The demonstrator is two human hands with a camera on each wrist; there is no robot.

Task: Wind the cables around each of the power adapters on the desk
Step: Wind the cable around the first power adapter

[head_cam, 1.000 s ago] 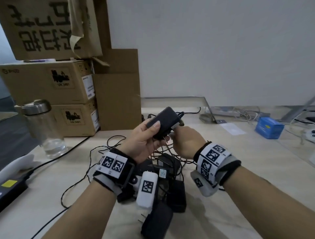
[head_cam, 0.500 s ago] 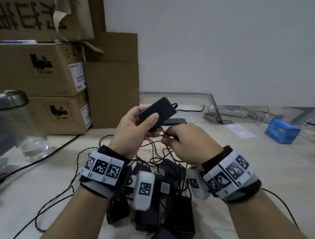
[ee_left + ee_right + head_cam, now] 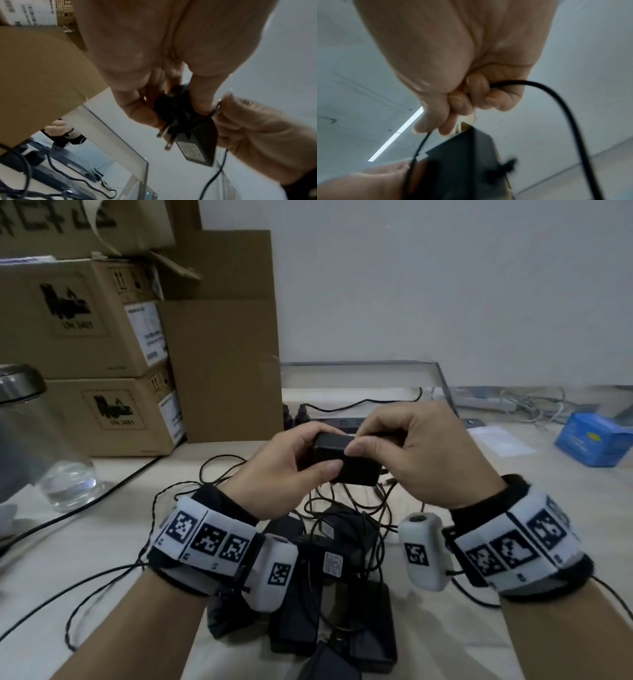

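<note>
A black power adapter point(image 3: 346, 462) is held above the desk, its two plug prongs point(image 3: 167, 136) bare in the left wrist view. My left hand point(image 3: 291, 470) grips the adapter point(image 3: 190, 132) between thumb and fingers. My right hand point(image 3: 411, 450) curls over its right end and pinches its thin black cable point(image 3: 556, 97), which loops out of the fist and hangs down. The adapter point(image 3: 462, 159) sits just below the right fingers. Below both wrists lies a pile of several black adapters point(image 3: 335, 604) with tangled cables point(image 3: 346, 508).
Stacked cardboard boxes point(image 3: 102, 344) stand at the back left. A glass jar point(image 3: 41, 440) with a metal lid is at the far left. A black power strip point(image 3: 346, 422) lies behind the hands. At the right sits a blue box point(image 3: 596, 440). The pale desk point(image 3: 513, 498) runs right.
The adapter has come down from a raised tilt to lie level. My right hand has risen from below it to over its right end, still pinching the cable.
</note>
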